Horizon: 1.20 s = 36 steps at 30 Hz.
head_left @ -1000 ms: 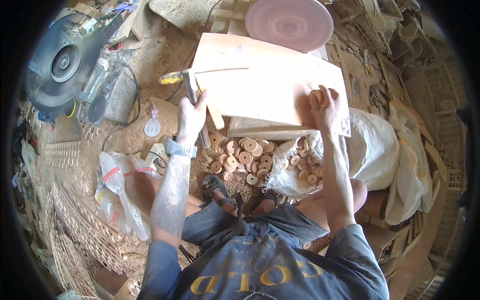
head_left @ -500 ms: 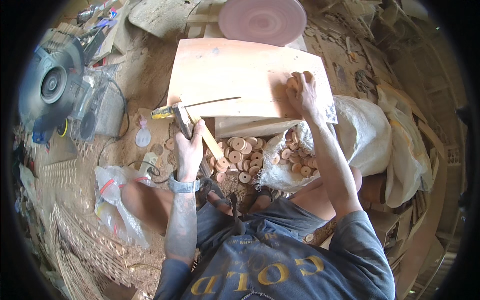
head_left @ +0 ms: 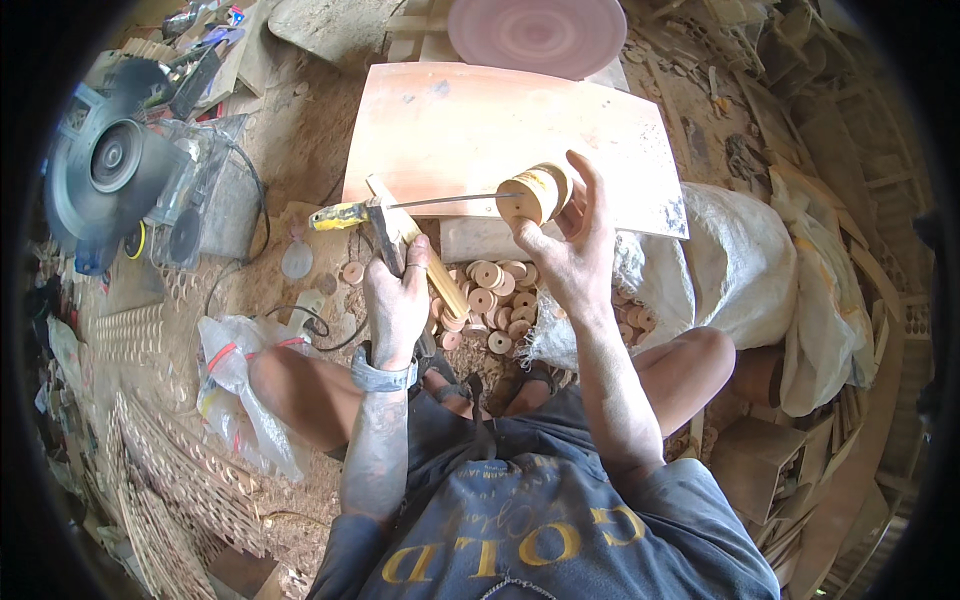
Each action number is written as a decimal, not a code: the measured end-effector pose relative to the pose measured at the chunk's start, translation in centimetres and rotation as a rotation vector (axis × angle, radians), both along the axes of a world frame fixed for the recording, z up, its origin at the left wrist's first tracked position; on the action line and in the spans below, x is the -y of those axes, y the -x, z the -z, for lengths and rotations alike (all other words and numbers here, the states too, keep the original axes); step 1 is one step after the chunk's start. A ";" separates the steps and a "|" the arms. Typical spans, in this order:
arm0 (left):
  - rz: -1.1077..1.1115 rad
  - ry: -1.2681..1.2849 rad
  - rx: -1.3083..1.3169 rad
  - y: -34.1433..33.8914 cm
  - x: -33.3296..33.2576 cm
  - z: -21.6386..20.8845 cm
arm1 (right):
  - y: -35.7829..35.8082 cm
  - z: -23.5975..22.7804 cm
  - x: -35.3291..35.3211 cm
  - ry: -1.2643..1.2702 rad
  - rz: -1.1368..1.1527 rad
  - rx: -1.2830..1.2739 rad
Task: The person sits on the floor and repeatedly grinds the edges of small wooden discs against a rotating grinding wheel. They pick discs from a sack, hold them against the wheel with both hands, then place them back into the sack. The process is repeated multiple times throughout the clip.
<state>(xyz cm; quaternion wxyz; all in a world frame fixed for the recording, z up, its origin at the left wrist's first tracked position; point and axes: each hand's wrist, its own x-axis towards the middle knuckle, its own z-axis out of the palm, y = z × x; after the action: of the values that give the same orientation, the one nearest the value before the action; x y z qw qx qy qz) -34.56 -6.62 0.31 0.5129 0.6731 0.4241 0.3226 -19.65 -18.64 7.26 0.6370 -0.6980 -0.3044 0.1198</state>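
Observation:
In my left hand [head_left: 394, 305] is a tool with a yellow-and-black end [head_left: 338, 216], a dark grip and a wooden strip [head_left: 440, 276] slanting across it. A long thin metal rod [head_left: 450, 201] points right from it. My right hand [head_left: 578, 258] is closed around a short stack of round wooden discs [head_left: 527, 198], held at the rod's tip. Whether the rod enters the discs' centre hole is hard to make out. Both hands are just in front of a broad wooden board [head_left: 430, 115]. Below them lies a pile of loose wooden discs [head_left: 488, 303] with centre holes.
Beyond the board stands a large round pinkish wheel [head_left: 540, 38]. At left is a fan [head_left: 115, 155] with blurred blades. White woven sacks [head_left: 720, 260] lie at right, a clear plastic bag [head_left: 245, 390] by my left knee. Cut-out sheets [head_left: 170, 480] are stacked at lower left.
My right hand has lifted the discs off the board and brought them left to the rod's tip. My left hand has shifted slightly right with the tool.

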 end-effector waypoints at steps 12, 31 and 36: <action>-0.041 -0.068 -0.093 0.1 0.9 -0.5 | 0.7 1.7 -0.2 -0.049 0.162 -0.120; -0.091 -0.113 -0.044 -1.0 1.7 1.7 | 1.0 3.2 -1.8 -0.286 0.076 -0.305; -0.115 -0.141 0.077 -1.5 2.1 1.9 | 0.4 3.4 -1.6 -0.430 -0.046 -0.485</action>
<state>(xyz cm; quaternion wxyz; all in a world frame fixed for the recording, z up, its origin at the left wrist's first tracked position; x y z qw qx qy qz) -33.08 -8.74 -1.57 0.4609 0.6691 0.4182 0.4060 -20.02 -17.06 3.87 0.8210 -0.4913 -0.1779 0.2299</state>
